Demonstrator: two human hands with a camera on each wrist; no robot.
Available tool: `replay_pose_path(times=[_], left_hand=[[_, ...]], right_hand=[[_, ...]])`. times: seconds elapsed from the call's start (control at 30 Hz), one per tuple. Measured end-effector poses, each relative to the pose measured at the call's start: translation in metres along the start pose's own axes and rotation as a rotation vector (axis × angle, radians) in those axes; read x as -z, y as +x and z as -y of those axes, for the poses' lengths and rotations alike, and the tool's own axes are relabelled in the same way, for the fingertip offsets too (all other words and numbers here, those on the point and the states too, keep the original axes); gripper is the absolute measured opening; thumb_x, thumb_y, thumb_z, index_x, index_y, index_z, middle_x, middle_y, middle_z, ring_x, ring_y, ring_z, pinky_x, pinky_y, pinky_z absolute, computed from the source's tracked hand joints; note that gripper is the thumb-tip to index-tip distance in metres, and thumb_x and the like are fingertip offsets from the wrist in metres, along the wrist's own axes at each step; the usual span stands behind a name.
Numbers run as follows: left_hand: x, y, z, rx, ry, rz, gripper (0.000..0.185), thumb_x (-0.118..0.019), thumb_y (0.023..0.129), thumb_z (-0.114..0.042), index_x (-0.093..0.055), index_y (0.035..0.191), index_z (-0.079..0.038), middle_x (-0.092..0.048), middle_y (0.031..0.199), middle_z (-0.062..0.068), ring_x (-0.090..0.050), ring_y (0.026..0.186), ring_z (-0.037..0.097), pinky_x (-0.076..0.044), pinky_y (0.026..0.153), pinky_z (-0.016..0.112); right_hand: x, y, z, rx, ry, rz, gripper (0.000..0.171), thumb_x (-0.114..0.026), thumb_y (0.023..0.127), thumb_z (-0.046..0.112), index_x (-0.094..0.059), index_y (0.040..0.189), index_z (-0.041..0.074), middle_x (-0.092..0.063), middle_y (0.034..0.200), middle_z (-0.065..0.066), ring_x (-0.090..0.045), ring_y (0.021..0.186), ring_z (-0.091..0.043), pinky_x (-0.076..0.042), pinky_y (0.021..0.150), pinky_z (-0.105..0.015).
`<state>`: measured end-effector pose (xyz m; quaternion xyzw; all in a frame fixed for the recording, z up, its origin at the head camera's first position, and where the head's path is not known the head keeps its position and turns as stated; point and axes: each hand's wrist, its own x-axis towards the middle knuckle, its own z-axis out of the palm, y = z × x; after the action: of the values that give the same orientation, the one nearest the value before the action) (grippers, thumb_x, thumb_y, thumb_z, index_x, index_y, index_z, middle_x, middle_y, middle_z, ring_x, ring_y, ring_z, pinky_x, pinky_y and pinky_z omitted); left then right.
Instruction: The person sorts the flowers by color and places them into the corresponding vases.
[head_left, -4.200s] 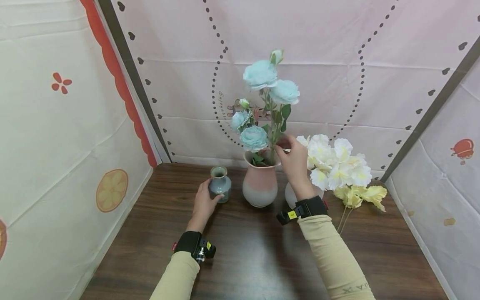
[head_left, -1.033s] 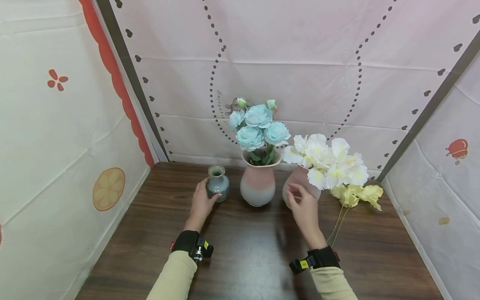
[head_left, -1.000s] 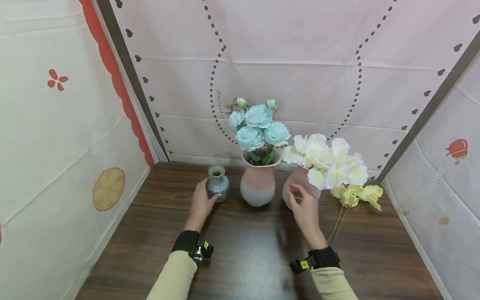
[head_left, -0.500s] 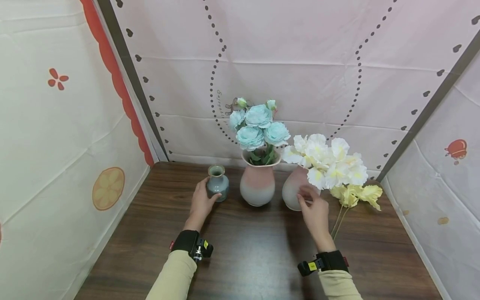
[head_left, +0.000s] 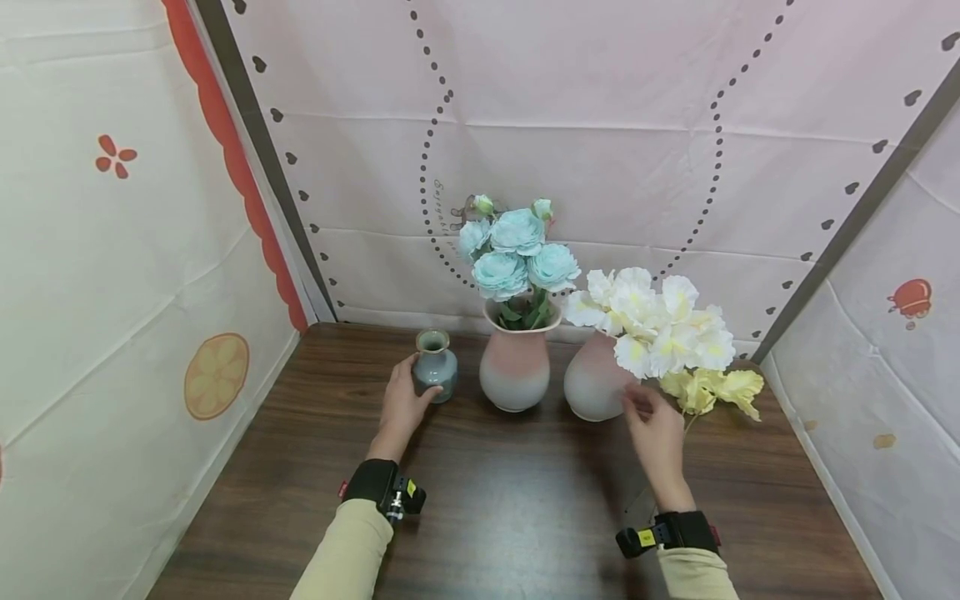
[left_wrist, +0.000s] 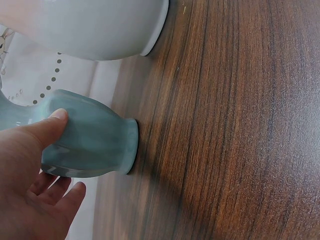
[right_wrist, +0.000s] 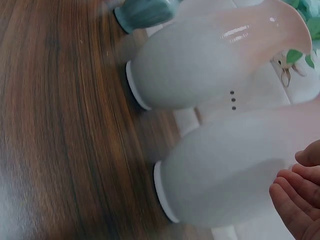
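Observation:
At the left of the table, my left hand [head_left: 399, 407] holds a small blue-grey vase [head_left: 439, 375], which stands upright. In the left wrist view the thumb lies on the vase's side [left_wrist: 90, 140] and the fingers reach round behind it. My right hand [head_left: 658, 435], fingers loosely bent and holding nothing, is beside the rightmost pink-and-white vase [head_left: 592, 390]. White flowers [head_left: 667, 337] fill that vase and hide its mouth. Between the two stands another pink-and-white vase [head_left: 514, 375] with light-blue flowers [head_left: 517, 233] in it.
Yellow flowers [head_left: 701, 390] lie on the table to the right, their stems partly behind the right hand. The dark wood table [head_left: 480, 500] meets a pale printed cloth wall [head_left: 600, 183] at the back, with more cloth on both sides.
The light-blue flower stem that my right hand held is now lower, in the middle vase. My right hand has let go and moved down and right toward the yellow flowers. The left hand stays put.

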<state>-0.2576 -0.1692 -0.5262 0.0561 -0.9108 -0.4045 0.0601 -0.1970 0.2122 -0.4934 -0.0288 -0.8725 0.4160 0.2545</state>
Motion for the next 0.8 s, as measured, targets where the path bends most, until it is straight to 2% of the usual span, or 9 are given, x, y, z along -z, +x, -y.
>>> replay_pose_path(times=[0.13, 0.33, 0.47, 0.73, 0.8], left_hand=[[0.0, 0.0, 0.0, 0.004, -0.002, 0.001, 0.076, -0.073, 0.092, -0.026, -0.03, 0.153, -0.006, -0.036, 0.154, 0.022, -0.039, 0.142, 0.041, -0.038, 0.116, 0.055], [0.0, 0.0, -0.001, 0.003, 0.0, 0.003, 0.076, -0.072, 0.093, -0.025, -0.03, 0.153, -0.006, -0.036, 0.154, 0.022, -0.039, 0.143, 0.042, -0.038, 0.116, 0.055], [0.0, 0.0, 0.0, 0.002, -0.002, 0.004, 0.076, -0.072, 0.093, -0.026, -0.03, 0.153, -0.006, -0.036, 0.155, 0.022, -0.039, 0.143, 0.042, -0.038, 0.116, 0.055], [0.0, 0.0, 0.001, 0.003, 0.0, 0.003, 0.076, -0.072, 0.093, -0.025, -0.029, 0.154, -0.007, -0.035, 0.155, 0.022, -0.039, 0.142, 0.042, -0.038, 0.116, 0.055], [0.0, 0.0, 0.0, 0.005, -0.003, 0.002, 0.076, -0.072, 0.093, -0.025, -0.029, 0.154, -0.007, -0.035, 0.155, 0.022, -0.039, 0.143, 0.042, -0.038, 0.116, 0.055]], right_hand=[[0.007, 0.0, -0.009, -0.032, -0.028, -0.014, 0.021, -0.066, 0.095, 0.01, -0.072, 0.113, 0.001, -0.075, 0.103, -0.018, -0.073, 0.09, -0.032, -0.051, 0.069, -0.011], [0.016, -0.001, -0.019, -0.077, -0.048, -0.029, 0.021, -0.064, 0.097, 0.013, -0.071, 0.113, 0.001, -0.074, 0.105, -0.019, -0.072, 0.093, -0.033, -0.038, 0.066, 0.003], [0.021, -0.002, -0.024, -0.102, -0.072, -0.048, 0.02, -0.064, 0.096, 0.012, -0.071, 0.112, 0.002, -0.075, 0.105, -0.018, -0.071, 0.093, -0.032, -0.035, 0.065, 0.004], [0.029, -0.002, -0.034, -0.138, -0.108, -0.086, 0.02, -0.066, 0.095, 0.009, -0.072, 0.111, 0.0, -0.075, 0.102, -0.019, -0.069, 0.089, -0.03, -0.034, 0.059, -0.001], [0.03, -0.001, -0.037, -0.143, -0.116, -0.095, 0.019, -0.067, 0.094, 0.009, -0.072, 0.11, 0.0, -0.075, 0.101, -0.019, -0.069, 0.086, -0.026, -0.034, 0.058, -0.001]])
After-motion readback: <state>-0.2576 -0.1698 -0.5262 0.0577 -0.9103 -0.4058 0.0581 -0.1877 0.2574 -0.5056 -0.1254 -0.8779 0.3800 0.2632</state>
